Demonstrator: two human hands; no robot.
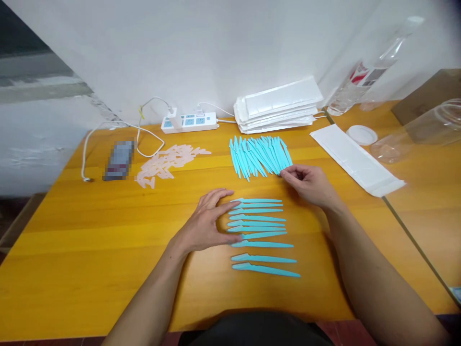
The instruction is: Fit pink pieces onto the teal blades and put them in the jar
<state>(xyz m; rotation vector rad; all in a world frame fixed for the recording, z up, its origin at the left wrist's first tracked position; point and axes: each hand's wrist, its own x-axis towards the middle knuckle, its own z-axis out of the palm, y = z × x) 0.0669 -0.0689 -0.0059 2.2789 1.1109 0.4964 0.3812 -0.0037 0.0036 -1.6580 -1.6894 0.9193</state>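
Observation:
Several flat turquoise blade-shaped pieces (266,270) lie in a column near the table's front, roughly parallel, their wider ends to the left. My left hand (209,222) rests over those left ends with thumb and fingers spread, touching some of them. Behind the column is a loose pile of more turquoise pieces (257,156). At the pile's lower right end, my right hand (306,182) pinches the tip of a turquoise piece between thumb and index finger.
Pale pink pieces (169,161) are heaped at back left, near a blurred phone (120,160) and cable. A power strip (189,122) and stacked white envelopes (277,108) stand by the wall. At right are another envelope (356,158), lid (362,135), clear jar (414,134), bottle (367,77).

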